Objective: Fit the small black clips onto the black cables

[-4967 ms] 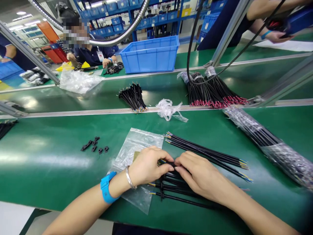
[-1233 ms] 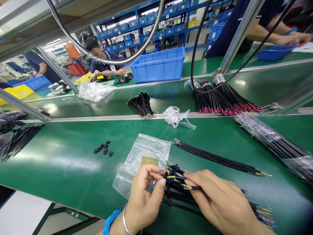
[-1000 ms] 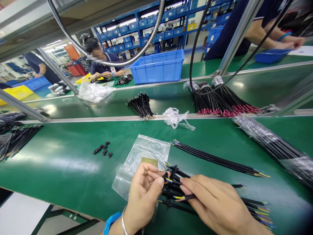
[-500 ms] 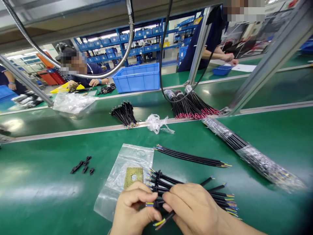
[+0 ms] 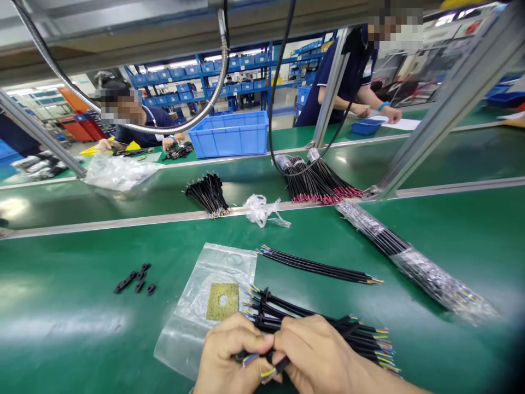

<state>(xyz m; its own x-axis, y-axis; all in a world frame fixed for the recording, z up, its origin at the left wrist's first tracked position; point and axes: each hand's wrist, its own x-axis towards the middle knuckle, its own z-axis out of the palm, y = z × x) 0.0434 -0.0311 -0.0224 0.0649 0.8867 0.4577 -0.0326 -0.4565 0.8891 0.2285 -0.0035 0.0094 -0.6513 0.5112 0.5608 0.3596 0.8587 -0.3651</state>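
Note:
Low in the view, my left hand (image 5: 233,353) pinches the end of a black cable, whose coloured wires stick out between thumb and fingers. My right hand (image 5: 315,350) is closed on the same cable, its fingertips touching those of my left hand. A black piece at the cable end is mostly hidden by my fingers. Just beyond my hands lies a pile of black cables (image 5: 369,339), some with black grommets (image 5: 266,295) near their left ends. A yellowish square pad (image 5: 222,301) with a hole rests on a clear plastic bag (image 5: 192,312).
Small black parts (image 5: 139,278) lie at the left. Several loose cables (image 5: 320,262) are behind the pile, with a wrapped bundle (image 5: 426,268) at the right. Past the metal rail (image 5: 102,224) are more bundles (image 5: 207,194), a blue bin (image 5: 229,134) and people at another bench.
Both hands have come closer together and hide more of the cable end. The pad shows fully now. Across the bench, a person's hands have moved apart.

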